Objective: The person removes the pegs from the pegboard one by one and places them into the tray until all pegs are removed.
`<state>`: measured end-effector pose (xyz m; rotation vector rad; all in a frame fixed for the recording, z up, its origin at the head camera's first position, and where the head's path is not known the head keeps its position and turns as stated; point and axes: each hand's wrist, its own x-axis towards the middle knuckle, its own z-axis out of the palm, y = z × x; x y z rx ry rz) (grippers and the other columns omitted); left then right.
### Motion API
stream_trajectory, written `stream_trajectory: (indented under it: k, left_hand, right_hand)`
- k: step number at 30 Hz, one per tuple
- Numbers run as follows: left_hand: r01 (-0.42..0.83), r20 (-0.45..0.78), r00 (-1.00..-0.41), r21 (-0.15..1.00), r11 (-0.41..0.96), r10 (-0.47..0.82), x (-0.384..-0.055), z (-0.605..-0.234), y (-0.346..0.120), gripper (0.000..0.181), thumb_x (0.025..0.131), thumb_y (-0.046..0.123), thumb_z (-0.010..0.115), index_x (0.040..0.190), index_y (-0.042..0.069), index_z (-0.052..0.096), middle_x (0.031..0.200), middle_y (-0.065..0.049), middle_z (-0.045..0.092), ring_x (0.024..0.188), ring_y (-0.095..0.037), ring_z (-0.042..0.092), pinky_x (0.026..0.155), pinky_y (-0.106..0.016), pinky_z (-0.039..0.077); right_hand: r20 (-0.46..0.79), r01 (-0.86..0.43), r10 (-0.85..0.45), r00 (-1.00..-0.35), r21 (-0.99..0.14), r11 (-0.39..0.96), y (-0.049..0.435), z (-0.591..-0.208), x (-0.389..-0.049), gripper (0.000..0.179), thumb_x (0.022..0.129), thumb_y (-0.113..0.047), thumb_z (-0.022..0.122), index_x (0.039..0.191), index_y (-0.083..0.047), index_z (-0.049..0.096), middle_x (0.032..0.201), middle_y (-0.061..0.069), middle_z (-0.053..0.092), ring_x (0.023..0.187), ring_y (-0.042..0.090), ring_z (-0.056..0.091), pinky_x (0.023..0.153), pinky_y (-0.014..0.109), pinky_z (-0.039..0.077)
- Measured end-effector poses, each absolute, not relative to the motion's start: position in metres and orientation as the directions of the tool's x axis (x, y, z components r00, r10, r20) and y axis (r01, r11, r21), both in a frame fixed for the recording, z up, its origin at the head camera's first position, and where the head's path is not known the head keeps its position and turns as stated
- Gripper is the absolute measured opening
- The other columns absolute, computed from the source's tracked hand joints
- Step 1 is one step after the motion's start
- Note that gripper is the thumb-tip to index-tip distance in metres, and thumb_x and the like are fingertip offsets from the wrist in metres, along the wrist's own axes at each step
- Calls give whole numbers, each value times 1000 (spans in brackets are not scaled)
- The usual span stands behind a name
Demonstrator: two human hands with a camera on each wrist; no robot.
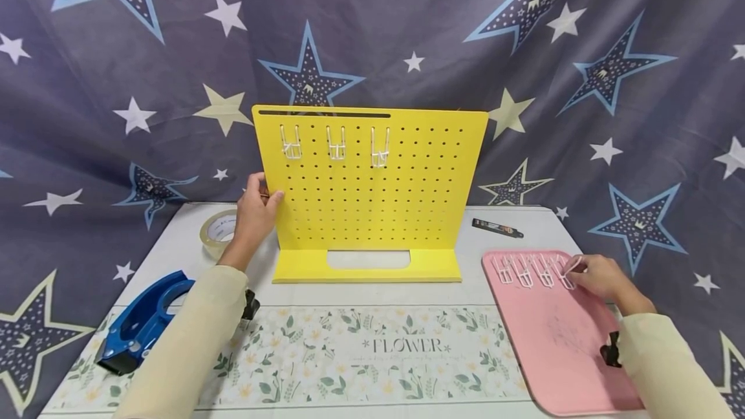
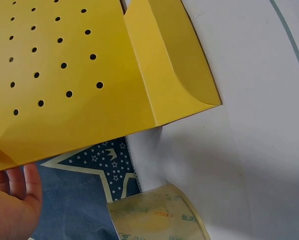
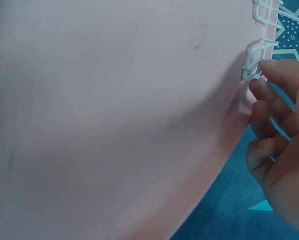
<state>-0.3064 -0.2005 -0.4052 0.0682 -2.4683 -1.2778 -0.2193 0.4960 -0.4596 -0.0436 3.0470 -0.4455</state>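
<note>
A yellow pegboard (image 1: 372, 193) stands upright on the table, with three white wire hooks (image 1: 337, 144) hung near its top. My left hand (image 1: 256, 215) grips the board's left edge, thumb on the front and fingers behind. In the left wrist view the fingers of this hand (image 2: 14, 200) show at the board's edge. Several more white wire hooks (image 1: 525, 272) lie in a row along the far end of a pink tray (image 1: 570, 354). At the right end of that row, my right hand (image 1: 602, 280) pinches a hook (image 3: 254, 61) between thumb and forefinger.
A roll of clear tape (image 1: 214, 244) sits left of the board, partly behind my left arm. Nearer is a blue tape dispenser (image 1: 140, 322). A small black packet (image 1: 497, 228) lies behind the tray. A starry curtain (image 1: 372, 31) hangs behind the table.
</note>
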Motion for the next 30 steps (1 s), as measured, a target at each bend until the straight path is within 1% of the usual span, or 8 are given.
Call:
stream_trajectory:
  k: [6, 11, 14, 20, 24, 26, 30]
  left_hand:
    - [136, 306, -932, 793, 595, -195, -307, -405, -200, 42, 104, 22, 58, 141, 12, 43, 113, -19, 63, 100, -33, 63, 85, -43, 50]
    - [135, 305, -932, 793, 594, -196, -307, -405, -200, 41, 104, 22, 58, 141, 13, 43, 112, -19, 63, 100, -34, 63, 86, -43, 50]
    - [135, 308, -931, 792, 595, -198, -306, -404, -200, 41, 104, 22, 58, 141, 12, 43, 112, -19, 63, 100, -34, 63, 85, -43, 50]
    - [129, 299, -933, 798, 589, -200, -306, -404, -200, 41, 104, 22, 59, 141, 13, 43, 112, -19, 62, 100, -33, 63, 85, -42, 50]
    - [124, 291, -937, 798, 590, -195, -306, -404, -200, 42, 104, 23, 58, 142, 13, 42, 113, -19, 62, 100, -33, 63, 86, -43, 50]
    - [122, 288, -938, 798, 590, -195, -306, -404, -200, 42, 105, 23, 58, 142, 13, 42, 113, -19, 62, 100, -33, 63, 86, -43, 50]
    - [118, 283, -939, 799, 589, -196, -305, -404, -200, 42, 105, 23, 57, 142, 12, 42, 113, -19, 62, 100, -33, 63, 86, -43, 50]
  right_hand:
    - [-71, -32, -55, -996, -290, 957, 496, -455, -221, 8, 87, -20, 71, 93, -16, 75, 89, 5, 74, 82, 19, 62, 72, 36, 45]
    - [-69, -32, -55, -996, -300, 953, 495, -440, -220, 15, 86, -14, 69, 100, -8, 73, 89, 8, 72, 80, 21, 60, 67, 34, 45]
    - [-60, -34, -54, -997, -293, 955, 494, -428, -220, 18, 88, -11, 67, 104, -4, 72, 88, 8, 71, 80, 20, 61, 67, 37, 47]
    - [4, -95, -98, -995, -282, 955, 494, -407, -220, 18, 90, -8, 69, 106, 0, 70, 89, 12, 72, 79, 23, 66, 69, 44, 53]
    - [43, -111, -103, -994, -262, 959, 491, -394, -221, 17, 91, -9, 69, 107, -1, 70, 92, 14, 74, 82, 29, 68, 73, 52, 51]
    - [76, -125, -109, -991, -251, 960, 487, -388, -222, 17, 91, -9, 70, 106, -2, 71, 92, 14, 74, 82, 30, 68, 73, 51, 51]
    - [176, -176, -136, -975, -243, 954, 473, -376, -225, 14, 90, -9, 72, 103, -5, 72, 90, 12, 75, 79, 28, 68, 67, 42, 50]
